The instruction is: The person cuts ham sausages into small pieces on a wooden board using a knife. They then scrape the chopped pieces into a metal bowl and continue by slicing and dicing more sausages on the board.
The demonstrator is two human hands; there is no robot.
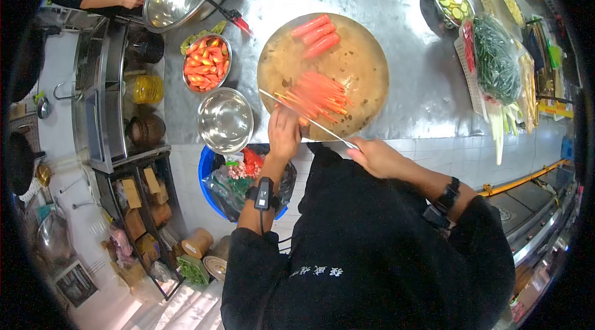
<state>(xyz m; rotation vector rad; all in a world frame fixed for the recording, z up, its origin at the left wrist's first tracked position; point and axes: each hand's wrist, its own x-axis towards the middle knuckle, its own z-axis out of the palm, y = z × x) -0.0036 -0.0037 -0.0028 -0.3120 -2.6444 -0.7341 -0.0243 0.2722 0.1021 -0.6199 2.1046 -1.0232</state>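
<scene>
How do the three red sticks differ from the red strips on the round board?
The red sticks are thick; the red strips are thin. The sticks lie side by side; the strips spread in a loose pile. Both are reddish, on the round board.

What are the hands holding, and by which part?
The right hand holds a knife by its handle; whether the left hand grips any red strips cannot be told.

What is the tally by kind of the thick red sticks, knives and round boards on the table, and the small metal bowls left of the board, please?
Thick red sticks: 3
Knife: 1
Round board: 1
Small metal bowls: 2
Total: 7
</scene>
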